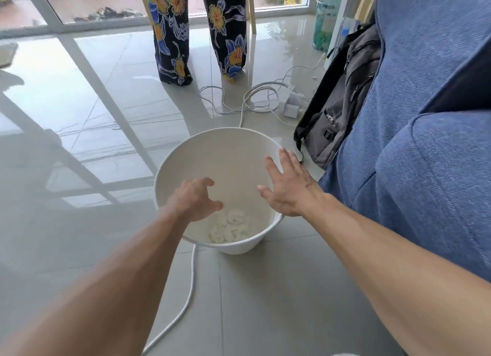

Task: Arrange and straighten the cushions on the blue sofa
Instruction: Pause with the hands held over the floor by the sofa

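Observation:
The blue sofa (425,71) fills the right side of the head view, with a blue cushion (430,175) bulging at its front. My left hand (195,199) hovers over a white bin (220,153) on the floor, fingers loosely curled and holding nothing. My right hand (289,185) is spread flat, fingers straight, above the bin's right rim and just left of the sofa. Neither hand touches a cushion.
Crumpled white paper (229,226) lies in the bin. A dark backpack (342,95) leans against the sofa's end. White cables (255,98) and a charger (292,106) lie on the tiled floor. A person in floral trousers (199,28) stands by the glass doors.

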Action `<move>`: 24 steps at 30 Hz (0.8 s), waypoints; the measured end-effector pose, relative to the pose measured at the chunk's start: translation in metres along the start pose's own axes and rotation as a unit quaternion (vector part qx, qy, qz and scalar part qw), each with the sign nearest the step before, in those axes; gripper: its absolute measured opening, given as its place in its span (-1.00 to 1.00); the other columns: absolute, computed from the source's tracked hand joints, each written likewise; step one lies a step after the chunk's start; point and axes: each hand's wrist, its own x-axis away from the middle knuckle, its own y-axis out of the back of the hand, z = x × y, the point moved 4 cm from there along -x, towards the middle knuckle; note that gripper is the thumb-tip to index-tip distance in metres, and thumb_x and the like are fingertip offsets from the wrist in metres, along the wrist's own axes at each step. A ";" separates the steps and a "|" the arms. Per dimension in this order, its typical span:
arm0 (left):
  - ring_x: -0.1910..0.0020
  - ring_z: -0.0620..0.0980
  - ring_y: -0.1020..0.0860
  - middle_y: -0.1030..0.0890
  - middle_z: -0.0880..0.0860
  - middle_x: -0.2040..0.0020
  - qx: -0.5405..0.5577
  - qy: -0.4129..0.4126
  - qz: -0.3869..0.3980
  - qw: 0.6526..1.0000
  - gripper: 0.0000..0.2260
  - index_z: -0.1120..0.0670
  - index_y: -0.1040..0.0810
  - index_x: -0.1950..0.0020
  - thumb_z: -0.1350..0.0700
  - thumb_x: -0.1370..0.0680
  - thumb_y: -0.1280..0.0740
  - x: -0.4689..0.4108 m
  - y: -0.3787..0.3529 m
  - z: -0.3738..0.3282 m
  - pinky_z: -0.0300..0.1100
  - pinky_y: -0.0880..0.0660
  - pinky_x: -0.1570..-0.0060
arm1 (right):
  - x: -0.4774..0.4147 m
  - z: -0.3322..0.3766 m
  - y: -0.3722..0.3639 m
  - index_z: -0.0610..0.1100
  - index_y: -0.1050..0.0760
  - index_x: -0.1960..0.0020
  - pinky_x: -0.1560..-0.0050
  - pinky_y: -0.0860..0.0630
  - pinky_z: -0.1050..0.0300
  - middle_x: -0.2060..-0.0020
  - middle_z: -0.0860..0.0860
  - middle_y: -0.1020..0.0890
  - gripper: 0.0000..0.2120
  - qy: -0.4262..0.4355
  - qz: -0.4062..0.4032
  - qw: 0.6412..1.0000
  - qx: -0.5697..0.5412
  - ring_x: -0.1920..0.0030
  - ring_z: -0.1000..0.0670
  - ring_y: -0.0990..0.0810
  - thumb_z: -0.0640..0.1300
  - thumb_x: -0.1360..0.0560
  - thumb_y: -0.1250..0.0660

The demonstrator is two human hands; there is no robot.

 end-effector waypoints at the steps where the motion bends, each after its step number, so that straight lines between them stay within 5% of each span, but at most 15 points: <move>1: -0.31 0.06 -0.46 -0.55 0.03 -0.28 -0.008 0.001 -0.013 1.000 -0.44 -0.09 -0.41 -0.41 -0.14 -0.44 -0.42 0.005 0.011 0.002 -0.06 -0.40 -0.29 | 0.001 0.003 0.005 -0.05 0.14 -0.59 -0.51 0.10 -0.04 -0.56 -0.14 0.19 -0.33 -0.001 0.005 1.000 0.000 -0.55 -0.12 0.21 0.17 -0.61 -0.05; 14: -0.39 0.04 -0.38 -0.45 0.00 -0.40 -0.068 -0.037 -0.129 0.989 -0.47 -0.05 -0.35 -0.45 -0.14 -0.51 -0.33 0.080 0.186 -0.041 -0.05 -0.38 -0.25 | 0.042 0.048 0.168 -0.09 -0.07 -0.54 -0.45 -0.18 -0.11 -0.47 -0.16 -0.21 -0.37 0.011 -0.049 0.998 0.025 -0.49 -0.16 -0.14 0.20 -0.58 -0.06; 20: -0.38 0.07 -0.39 -0.44 0.03 -0.41 -0.096 -0.051 -0.136 0.985 -0.47 -0.04 -0.33 -0.47 -0.15 -0.53 -0.31 0.142 0.341 -0.102 0.01 -0.39 -0.26 | 0.092 0.077 0.340 -0.10 -0.20 -0.48 -0.39 -0.25 -0.12 -0.42 -0.17 -0.28 -0.44 0.003 -0.068 0.998 0.015 -0.43 -0.18 -0.24 0.18 -0.58 -0.08; 24: -0.36 0.07 -0.41 -0.46 0.03 -0.40 -0.100 -0.070 -0.149 0.981 -0.46 -0.02 -0.34 -0.46 -0.15 -0.52 -0.34 0.182 0.459 -0.161 0.06 -0.40 -0.28 | 0.133 0.090 0.475 -0.07 -0.01 -0.57 -0.46 -0.12 -0.11 -0.54 -0.16 -0.10 -0.38 0.007 -0.091 0.996 0.008 -0.53 -0.14 -0.08 0.18 -0.60 -0.03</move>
